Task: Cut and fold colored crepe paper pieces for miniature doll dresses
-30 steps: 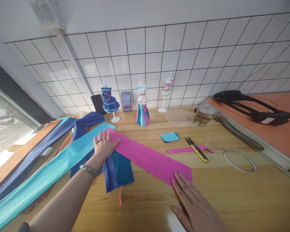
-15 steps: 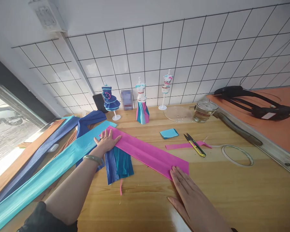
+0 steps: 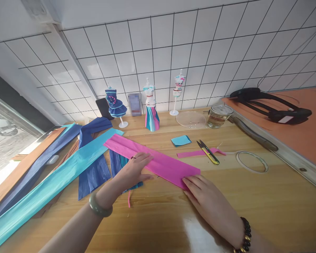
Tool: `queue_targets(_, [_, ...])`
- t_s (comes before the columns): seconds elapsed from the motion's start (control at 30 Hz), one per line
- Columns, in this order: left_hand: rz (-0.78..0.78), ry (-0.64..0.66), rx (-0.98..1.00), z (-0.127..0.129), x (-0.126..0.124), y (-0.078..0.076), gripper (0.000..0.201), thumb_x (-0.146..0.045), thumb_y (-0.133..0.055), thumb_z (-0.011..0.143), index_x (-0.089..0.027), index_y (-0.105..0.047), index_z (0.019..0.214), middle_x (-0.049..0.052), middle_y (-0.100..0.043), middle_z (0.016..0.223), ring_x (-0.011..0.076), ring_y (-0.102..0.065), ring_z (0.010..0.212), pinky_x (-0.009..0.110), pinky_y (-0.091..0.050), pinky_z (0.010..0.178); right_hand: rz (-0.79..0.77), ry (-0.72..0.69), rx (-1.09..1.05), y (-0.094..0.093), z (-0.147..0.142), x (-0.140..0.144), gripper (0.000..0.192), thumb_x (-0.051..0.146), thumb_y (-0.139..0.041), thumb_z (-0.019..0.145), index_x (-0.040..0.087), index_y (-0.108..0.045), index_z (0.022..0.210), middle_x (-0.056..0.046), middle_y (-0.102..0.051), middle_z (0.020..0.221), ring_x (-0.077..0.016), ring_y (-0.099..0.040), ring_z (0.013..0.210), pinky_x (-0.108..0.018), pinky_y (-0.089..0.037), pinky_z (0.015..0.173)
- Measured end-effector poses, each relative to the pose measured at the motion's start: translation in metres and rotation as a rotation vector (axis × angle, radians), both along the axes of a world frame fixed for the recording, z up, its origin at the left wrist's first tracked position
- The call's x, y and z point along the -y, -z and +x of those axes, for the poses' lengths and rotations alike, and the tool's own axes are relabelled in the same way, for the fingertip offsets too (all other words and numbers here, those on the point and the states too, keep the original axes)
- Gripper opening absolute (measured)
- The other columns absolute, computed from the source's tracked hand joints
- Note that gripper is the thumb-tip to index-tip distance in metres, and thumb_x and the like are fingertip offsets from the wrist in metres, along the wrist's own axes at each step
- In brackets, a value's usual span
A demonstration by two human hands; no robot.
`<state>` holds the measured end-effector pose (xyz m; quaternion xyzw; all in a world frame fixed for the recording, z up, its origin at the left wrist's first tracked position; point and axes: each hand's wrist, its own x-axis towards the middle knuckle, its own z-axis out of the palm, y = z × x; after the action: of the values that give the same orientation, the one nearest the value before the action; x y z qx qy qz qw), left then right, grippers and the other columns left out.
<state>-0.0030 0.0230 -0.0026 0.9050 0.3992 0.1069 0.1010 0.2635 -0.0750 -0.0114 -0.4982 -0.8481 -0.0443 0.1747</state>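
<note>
A long folded strip of pink crepe paper (image 3: 168, 163) lies slantwise on the wooden table. My left hand (image 3: 134, 170) is over its near edge around the middle, fingers stretched and thumb apart, gripping nothing. At the strip's right end, my right hand (image 3: 208, 196) has its fingertips on top and its thumb at the near edge, pinching the paper. The pink strip's left end overlaps a long turquoise crepe paper strip (image 3: 68, 167). Blue crepe paper pieces (image 3: 116, 163) and teal ones are partly hidden under the pink strip and my left hand.
Three small dress forms stand along the tiled wall, one in a blue dress (image 3: 116, 105). Yellow-handled thread snips (image 3: 208, 153) lie on a thin pink strip near a folded blue paper piece (image 3: 181, 141). A lidded glass (image 3: 219, 116) and a ribbon ring (image 3: 252, 162) are to the right.
My left hand has left the strip's far left end and moved right and nearer me. My right hand has gone from lying flat to pinching the paper's edge. The view has shifted slightly.
</note>
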Motion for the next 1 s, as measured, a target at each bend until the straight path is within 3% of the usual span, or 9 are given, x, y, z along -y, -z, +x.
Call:
queue_targets(0.2, [-0.053,0.113,0.055,0.020,0.003,0.002,0.039,-0.040,-0.055,0.082,-0.024,-0.054,0.118,0.007,-0.059,0.116,0.0242,-0.047,0.112,0.040,-0.040,0.095,-0.102,0.017,-0.148,-0.002,0.006,-0.003,0.025,0.021,-0.041,0.090,0.020,-0.066,0.096,-0.005,-0.067,0.098,-0.0181,-0.060,0.091,-0.033,-0.050,0.082])
queue_targets(0.43, [-0.022,0.118,0.043,0.029,-0.001,-0.004,0.029,-0.034,-0.057,0.082,-0.022,-0.061,0.107,0.006,-0.062,0.109,0.0232,-0.052,0.104,0.038,-0.044,0.088,-0.244,0.053,-0.276,-0.010,0.005,-0.006,0.024,0.019,-0.040,0.091,0.021,-0.064,0.090,-0.003,-0.066,0.092,-0.0177,-0.058,0.087,-0.032,-0.047,0.081])
queue_targets(0.7, [-0.006,0.118,0.051,0.036,-0.007,-0.011,0.025,-0.009,-0.047,0.079,-0.020,-0.064,0.093,0.004,-0.067,0.098,0.0188,-0.057,0.096,0.032,-0.045,0.083,-0.394,0.112,-0.380,-0.025,0.013,-0.014,0.023,0.023,-0.041,0.090,0.022,-0.063,0.086,-0.003,-0.066,0.088,-0.0189,-0.058,0.086,-0.033,-0.044,0.079])
queue_targets(0.87, [-0.069,0.108,-0.030,0.043,-0.019,-0.018,0.028,-0.006,-0.046,0.075,-0.020,-0.065,0.090,0.002,-0.069,0.093,0.0179,-0.060,0.090,0.030,-0.044,0.081,-0.548,0.160,-0.511,-0.029,0.020,-0.022,0.025,0.037,-0.046,0.087,0.023,-0.064,0.096,-0.004,-0.067,0.098,-0.0207,-0.060,0.092,-0.034,-0.045,0.082])
queue_targets(1.0, [-0.081,0.085,-0.059,0.048,-0.027,-0.024,0.024,-0.014,-0.045,0.080,-0.021,-0.066,0.089,0.002,-0.069,0.094,0.0187,-0.061,0.088,0.030,-0.045,0.078,-0.616,0.204,-0.588,-0.022,0.022,-0.025,0.039,0.047,-0.058,0.076,0.023,-0.062,0.107,-0.005,-0.065,0.107,-0.0234,-0.059,0.097,-0.035,-0.046,0.085])
